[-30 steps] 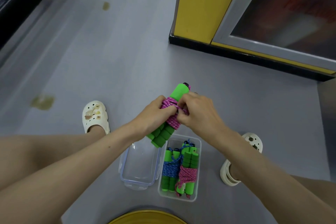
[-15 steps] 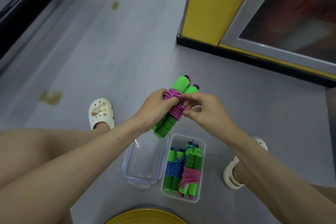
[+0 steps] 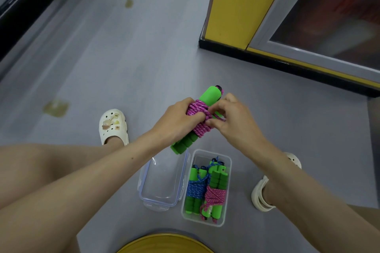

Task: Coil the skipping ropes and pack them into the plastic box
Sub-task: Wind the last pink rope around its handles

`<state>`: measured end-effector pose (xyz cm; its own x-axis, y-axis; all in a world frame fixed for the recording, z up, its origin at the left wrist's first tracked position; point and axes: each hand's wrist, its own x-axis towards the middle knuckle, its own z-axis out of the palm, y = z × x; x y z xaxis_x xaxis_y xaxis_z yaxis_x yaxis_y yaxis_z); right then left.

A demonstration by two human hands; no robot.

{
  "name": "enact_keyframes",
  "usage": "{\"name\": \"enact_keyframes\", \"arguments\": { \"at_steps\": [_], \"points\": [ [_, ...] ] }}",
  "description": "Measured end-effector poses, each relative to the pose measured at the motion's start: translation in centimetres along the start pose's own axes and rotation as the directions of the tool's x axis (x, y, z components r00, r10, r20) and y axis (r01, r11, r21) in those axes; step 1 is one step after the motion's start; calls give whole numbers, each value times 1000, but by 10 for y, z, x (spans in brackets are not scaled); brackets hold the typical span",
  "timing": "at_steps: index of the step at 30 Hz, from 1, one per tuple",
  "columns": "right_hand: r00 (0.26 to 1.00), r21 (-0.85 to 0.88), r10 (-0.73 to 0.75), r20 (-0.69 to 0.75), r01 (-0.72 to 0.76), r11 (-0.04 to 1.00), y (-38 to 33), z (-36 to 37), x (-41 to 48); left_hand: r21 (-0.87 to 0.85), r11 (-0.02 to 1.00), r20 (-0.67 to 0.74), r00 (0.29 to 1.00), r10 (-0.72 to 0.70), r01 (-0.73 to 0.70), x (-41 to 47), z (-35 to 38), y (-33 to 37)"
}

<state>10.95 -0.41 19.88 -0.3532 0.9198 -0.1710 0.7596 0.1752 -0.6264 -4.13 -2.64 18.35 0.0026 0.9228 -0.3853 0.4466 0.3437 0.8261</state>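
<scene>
Grip of left hand [image 3: 176, 123] and right hand [image 3: 236, 123] round coiled pink rope [image 3: 197, 109]

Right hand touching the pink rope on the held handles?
Touching. Head view: the right hand pinches the pink rope wound around the green handles, with no gap; the left hand grips those handles.

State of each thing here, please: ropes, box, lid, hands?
Held pink rope: wound round its green handles.
Left hand: grips that bundle.
Right hand: pinches a strand of it.
Plastic box: open, on the floor.
Lid: off, beside the box.
Blue rope: coiled, in the box.
Second pink rope: coiled, in the box.
</scene>
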Motion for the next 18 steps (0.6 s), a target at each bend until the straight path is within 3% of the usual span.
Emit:
{"name": "enact_keyframes", "arguments": {
  "at_steps": [6,12,18],
  "points": [
    [999,47,-18,-42,20,999,6,4,-3,67,997,22,999,30,-32,-4,3,4],
    [980,-71,-120,-158,110,991,6,14,-2,-214,968,52,991,-120,129,-6,13,4],
    [936,-190,-281,-211,242,951,6,16,3,-233,964,29,991,-128,131,-1,6,7]
  ]
}}
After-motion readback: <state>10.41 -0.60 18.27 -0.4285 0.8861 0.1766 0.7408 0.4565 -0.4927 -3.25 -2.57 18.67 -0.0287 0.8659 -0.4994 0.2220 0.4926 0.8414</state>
